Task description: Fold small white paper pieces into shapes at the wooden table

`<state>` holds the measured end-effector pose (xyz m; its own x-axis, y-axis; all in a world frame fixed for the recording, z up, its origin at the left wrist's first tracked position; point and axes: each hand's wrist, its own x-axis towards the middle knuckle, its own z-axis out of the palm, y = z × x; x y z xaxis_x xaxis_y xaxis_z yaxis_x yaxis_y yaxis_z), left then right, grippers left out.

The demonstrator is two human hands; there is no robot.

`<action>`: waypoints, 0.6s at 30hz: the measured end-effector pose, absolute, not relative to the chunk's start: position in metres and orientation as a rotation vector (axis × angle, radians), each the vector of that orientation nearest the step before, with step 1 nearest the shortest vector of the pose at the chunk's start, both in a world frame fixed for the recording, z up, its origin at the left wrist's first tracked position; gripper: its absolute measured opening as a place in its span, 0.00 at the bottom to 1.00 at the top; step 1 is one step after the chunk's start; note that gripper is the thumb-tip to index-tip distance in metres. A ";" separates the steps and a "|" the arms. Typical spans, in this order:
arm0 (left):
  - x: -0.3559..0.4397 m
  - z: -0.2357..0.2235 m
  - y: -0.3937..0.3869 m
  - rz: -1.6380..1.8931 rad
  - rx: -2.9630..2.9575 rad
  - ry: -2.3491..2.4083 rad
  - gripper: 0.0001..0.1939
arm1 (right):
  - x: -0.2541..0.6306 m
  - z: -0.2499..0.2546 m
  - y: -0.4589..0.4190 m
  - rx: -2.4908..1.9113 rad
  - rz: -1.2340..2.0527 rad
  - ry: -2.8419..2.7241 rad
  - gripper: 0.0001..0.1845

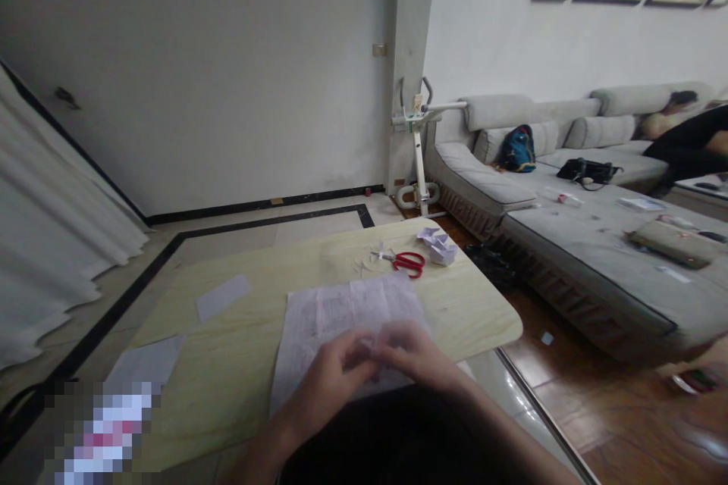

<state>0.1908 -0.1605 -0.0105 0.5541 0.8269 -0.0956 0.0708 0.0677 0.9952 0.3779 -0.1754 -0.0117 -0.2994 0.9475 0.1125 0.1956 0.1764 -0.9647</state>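
Paper piece (369,346), small, pale and seemingly folded, blurred by motion: being pinched in the air just above a large printed sheet (335,308), near the close edge of a wooden tabletop (472,311). Curling nearly closed around it from one side with the left hand (335,367), thumb drawing in toward the fingertips; meeting it from the other side with the right hand (409,348), fingers likewise bending inward, the exact grip blurring too much to tell. Probably weighing almost nothing, bending softly, creasing readily and tearing if tugged; likely calling for a light pinch at opposite edges or along a fold, between thumb and forefinger pads, rather than a squeeze across the middle. Lying beyond the sheet: red-handled scissors (408,264), resting among thin paper scraps (364,268), with crumpled-looking folded papers (439,246) sitting just to the right. Lying off to the left: a plain paper rectangle (224,298) and, nearer, a larger blank sheet (149,362). Reclining on a grey sofa (585,242) at far right: another person (682,140).
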 end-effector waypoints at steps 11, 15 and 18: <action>0.205 -0.017 -0.168 0.756 1.280 0.871 0.18 | 0.398 0.013 -0.164 -1.158 1.183 -2.004 0.18; 0.207 -0.020 -0.174 0.758 1.238 0.865 0.20 | 0.403 0.015 -0.163 -1.180 1.180 -2.102 0.18; 0.208 -0.022 -0.179 0.748 1.233 0.855 0.19 | 0.404 0.011 -0.167 -1.190 1.185 -2.128 0.18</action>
